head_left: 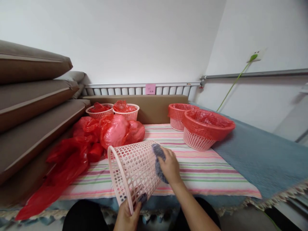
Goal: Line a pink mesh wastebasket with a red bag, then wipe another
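Observation:
A pale pink perforated plastic basket (141, 163) lies tilted on its side above the front edge of the striped cloth, its open rim facing left. My left hand (127, 215) is closed round the lower part of that rim, the thumb on the outside. A small dark patch shows by the thumb; I cannot make out what it is. Against the basket's right end, near its base, my right hand (170, 164) presses a grey-blue cloth (158, 160). The fingers are wrapped over the cloth and partly hide it.
Red plastic bags (113, 130) are heaped at left, before two pink baskets (131, 115) with red plastic inside. Two red-lined baskets (199, 141) stand at right on the striped cloth (204, 173). Stacked cushions (36, 106) rise at left. A green cord (233, 85) runs from a wall socket.

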A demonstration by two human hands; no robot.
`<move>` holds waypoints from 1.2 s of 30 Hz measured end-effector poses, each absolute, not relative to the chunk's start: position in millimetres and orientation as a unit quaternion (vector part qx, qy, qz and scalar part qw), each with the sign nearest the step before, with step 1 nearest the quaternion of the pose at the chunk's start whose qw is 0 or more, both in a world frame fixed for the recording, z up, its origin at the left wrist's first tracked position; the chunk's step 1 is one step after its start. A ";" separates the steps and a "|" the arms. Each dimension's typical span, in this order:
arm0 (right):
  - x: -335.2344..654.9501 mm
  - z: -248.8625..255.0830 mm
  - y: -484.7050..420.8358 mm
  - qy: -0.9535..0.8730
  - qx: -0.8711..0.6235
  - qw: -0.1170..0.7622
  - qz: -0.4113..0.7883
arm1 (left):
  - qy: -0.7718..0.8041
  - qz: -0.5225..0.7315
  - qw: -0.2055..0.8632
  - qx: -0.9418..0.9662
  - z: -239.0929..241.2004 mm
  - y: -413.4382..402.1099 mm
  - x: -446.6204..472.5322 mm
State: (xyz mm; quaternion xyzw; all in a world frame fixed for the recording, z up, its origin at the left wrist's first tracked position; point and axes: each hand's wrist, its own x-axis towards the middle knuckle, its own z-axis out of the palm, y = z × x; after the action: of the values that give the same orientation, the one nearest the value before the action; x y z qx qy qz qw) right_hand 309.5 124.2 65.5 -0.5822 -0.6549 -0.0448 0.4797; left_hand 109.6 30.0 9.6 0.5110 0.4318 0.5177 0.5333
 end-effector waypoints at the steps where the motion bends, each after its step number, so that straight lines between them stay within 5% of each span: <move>1: 321.8 61.2 132.0 -0.624 -0.620 0.472 -0.053 | 0.428 0.513 0.533 0.519 9.7 29.6 110.0; 10: 321.9 59.1 135.4 -0.610 -0.659 0.435 -0.068 | 0.421 0.504 0.527 0.538 7.4 30.5 107.9; 17: 232.5 98.2 82.1 -0.726 -0.494 0.477 0.050 | 0.404 0.518 0.532 0.534 3.5 31.8 109.0; 23: 207.1 121.9 48.2 -0.795 -0.416 0.429 0.100 | 0.416 0.545 0.488 0.540 -5.0 27.8 108.7; 36: 327.1 75.8 145.9 -0.603 -0.686 0.404 -0.053 | 0.407 0.437 0.456 0.660 -13.8 39.6 91.4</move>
State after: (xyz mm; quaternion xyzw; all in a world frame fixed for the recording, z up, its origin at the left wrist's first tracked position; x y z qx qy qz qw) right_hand 327.1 145.9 75.8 -0.6859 -0.6032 -0.0534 0.4036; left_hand 91.4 39.6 -13.8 0.6601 0.4068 0.4367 0.4562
